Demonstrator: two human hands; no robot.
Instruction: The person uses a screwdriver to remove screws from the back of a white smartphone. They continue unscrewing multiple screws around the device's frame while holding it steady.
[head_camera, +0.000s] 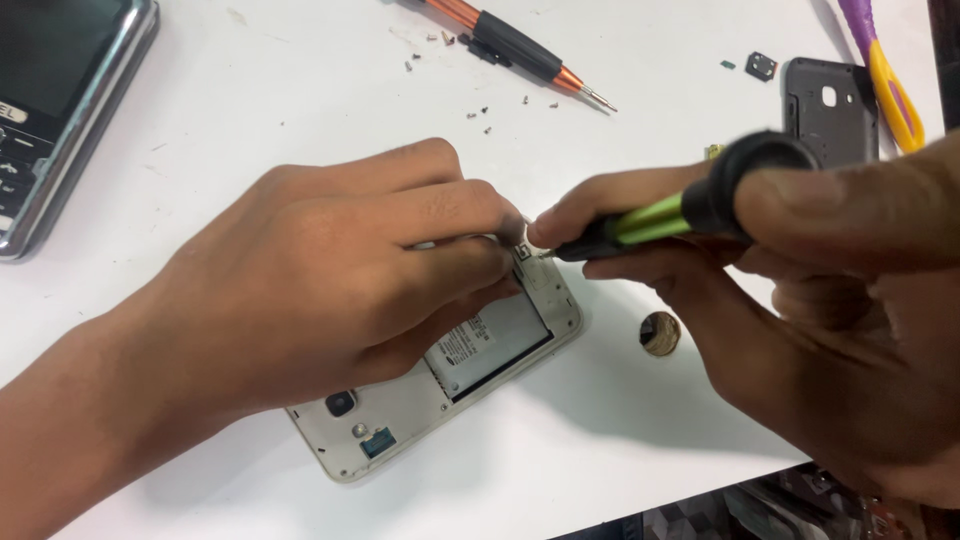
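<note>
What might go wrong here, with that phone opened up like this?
The green screwdriver in the right hand meets the open phone at its top corner; a slip might scratch the parts there. The loose screws lie scattered on the white table and might roll off or get lost.

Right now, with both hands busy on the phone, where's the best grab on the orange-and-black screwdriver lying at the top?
Take the orange-and-black screwdriver by its black middle grip, pinching from above across the shaft. It lies flat and diagonal on the white table, tip pointing lower right, with loose screws close by, so a straight-down approach probably disturbs them least.
</note>
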